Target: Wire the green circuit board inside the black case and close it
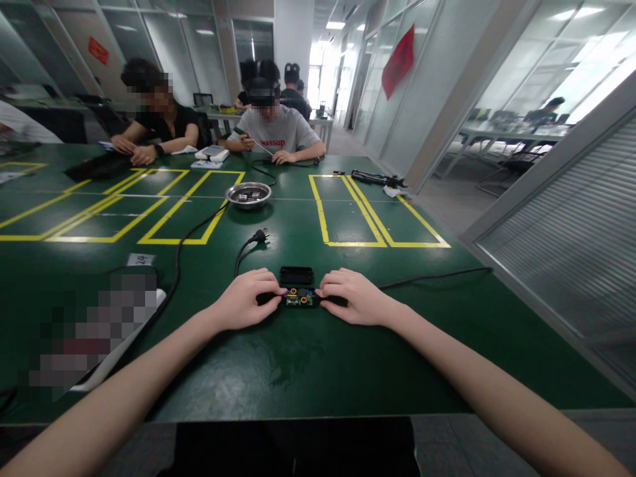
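An opened black power adapter [300,299], its circuit board with coils and small parts facing up, lies between my hands just above the green table. At its left end, the thumb and fingers of my left hand [248,299] are pinched together. The right end is pinched the same way by my right hand [354,296]. Right behind the adapter rests a black half-shell cover [297,274], apart from both hands. A black power cord ends in a plug [259,236] beyond my left hand, and a thin black cable [437,277] runs off to the right.
A metal bowl [248,195] holding small metal parts stands farther back. Yellow tape [355,244] marks rectangles on the green table [233,377]. At left lies a blurred-out white-edged object [116,344] beside a black cable. Two people sit across the table; a black tripod-like object [377,179] lies at back right.
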Motion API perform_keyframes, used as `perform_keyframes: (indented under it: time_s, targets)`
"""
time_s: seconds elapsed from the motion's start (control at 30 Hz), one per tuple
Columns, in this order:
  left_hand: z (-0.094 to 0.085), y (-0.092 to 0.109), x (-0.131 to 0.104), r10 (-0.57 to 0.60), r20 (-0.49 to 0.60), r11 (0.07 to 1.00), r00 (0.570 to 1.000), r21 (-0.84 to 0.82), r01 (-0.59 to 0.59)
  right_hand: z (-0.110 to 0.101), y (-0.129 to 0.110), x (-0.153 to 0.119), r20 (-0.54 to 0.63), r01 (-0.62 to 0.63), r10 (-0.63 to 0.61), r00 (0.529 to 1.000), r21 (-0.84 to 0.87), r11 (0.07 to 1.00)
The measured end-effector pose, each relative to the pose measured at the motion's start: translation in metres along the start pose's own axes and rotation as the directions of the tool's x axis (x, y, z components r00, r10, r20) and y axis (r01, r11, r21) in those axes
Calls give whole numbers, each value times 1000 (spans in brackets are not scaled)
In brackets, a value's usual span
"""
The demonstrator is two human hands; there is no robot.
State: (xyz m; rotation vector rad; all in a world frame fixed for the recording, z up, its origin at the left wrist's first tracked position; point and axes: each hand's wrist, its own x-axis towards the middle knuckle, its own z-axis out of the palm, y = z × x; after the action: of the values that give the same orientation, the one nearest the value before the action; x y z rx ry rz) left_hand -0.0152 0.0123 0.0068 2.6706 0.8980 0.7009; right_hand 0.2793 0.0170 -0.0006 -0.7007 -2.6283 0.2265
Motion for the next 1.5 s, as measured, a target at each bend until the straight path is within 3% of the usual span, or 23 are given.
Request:
perform_keyframes:
  time_s: [0.07, 0.13, 0.2, 0.27, 0.37, 0.47, 0.67, 0.87, 1.13, 1.27, 1.5]
  targets:
    - [2, -3, 1, -61, -59, 998, 996, -18, 60, 5, 3, -1, -131, -83, 102, 986, 141, 987]
    - [6, -7, 2, -159, -115, 986, 981, 25, 163, 10, 8, 0, -235, -200, 260, 937, 251, 947]
    - [10, -10, 3, -251, -159, 962, 955, 64, 264, 14, 13, 2, -258, -325, 392, 883, 265, 908]
    - [15, -12, 5, -295, -154, 949, 943, 69, 308, 17, 17, 5, -219, -397, 442, 870, 221, 891]
    - [20, -11, 7, -334, -145, 939, 931, 37, 342, 21, 16, 9, -150, -410, 445, 883, 219, 886]
    - [22, -9, 7, -378, -155, 925, 913, -37, 377, 24, 13, 11, -139, -430, 493, 859, 327, 842]
    - [17, -3, 9, -442, -168, 881, 881, -264, 392, 29, 10, 13, -121, -412, 610, 783, 634, 654]
    - [12, 2, 11, -431, -216, 888, 876, -275, 369, 29, 6, 14, -39, -358, 649, 759, 808, 467]
    - [8, 3, 9, -419, -202, 892, 885, -276, 359, 27, 3, 14, -30, -363, 657, 753, 814, 453]
    - [5, 5, 9, -412, -181, 892, 893, -278, 355, 25, 1, 14, -33, -387, 648, 761, 778, 494]
    - [0, 7, 7, -386, -123, 897, 914, -279, 342, 14, -5, 11, -98, -297, 503, 858, 705, 644]
